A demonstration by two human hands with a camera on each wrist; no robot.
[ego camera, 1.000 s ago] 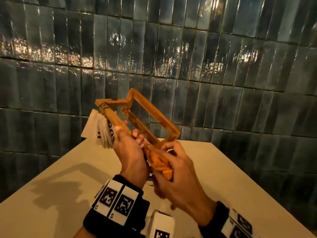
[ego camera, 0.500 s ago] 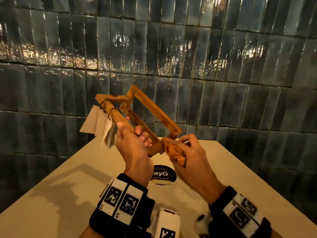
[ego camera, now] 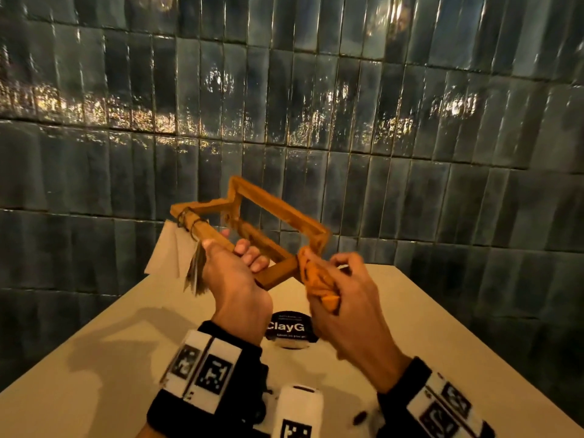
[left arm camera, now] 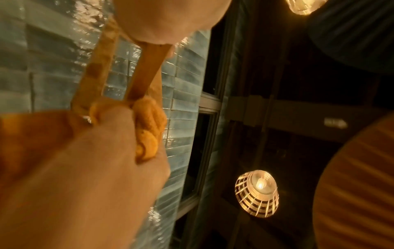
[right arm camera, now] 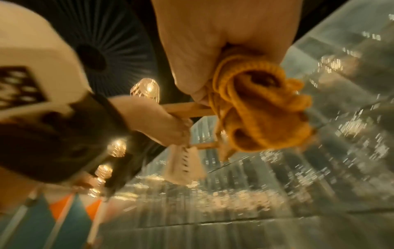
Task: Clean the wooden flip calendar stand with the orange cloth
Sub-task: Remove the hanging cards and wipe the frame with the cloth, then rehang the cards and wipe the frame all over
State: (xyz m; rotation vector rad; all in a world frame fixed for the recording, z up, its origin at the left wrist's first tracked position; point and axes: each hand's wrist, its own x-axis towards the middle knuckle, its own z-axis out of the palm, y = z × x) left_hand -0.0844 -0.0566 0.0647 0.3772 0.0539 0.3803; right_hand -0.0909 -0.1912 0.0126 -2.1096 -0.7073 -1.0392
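Note:
I hold the wooden flip calendar stand (ego camera: 284,212) tilted in the air above the table. My left hand (ego camera: 240,260) grips its near bar, with the white calendar cards (ego camera: 196,273) hanging beside the knuckles. My right hand (ego camera: 335,276) pinches the bunched orange cloth (ego camera: 319,282) against the stand's right corner. In the left wrist view the left hand (left arm camera: 160,16) holds the bar (left arm camera: 147,70), and the cloth (left arm camera: 149,128) wraps the bar's end. In the right wrist view the right hand (right arm camera: 204,42) grips the cloth (right arm camera: 255,107) on the stand (right arm camera: 187,107).
A beige table (ego camera: 426,327) lies below the hands, with a round black-labelled tub (ego camera: 290,330) on it directly under them. Dark glossy tiled wall (ego camera: 316,105) stands close behind the table. Lit pendant lamps (left arm camera: 257,193) hang overhead.
My right hand has slid the cloth up and to the right along the near bar to the stand's corner. The left hand keeps its grip; the stand has barely shifted.

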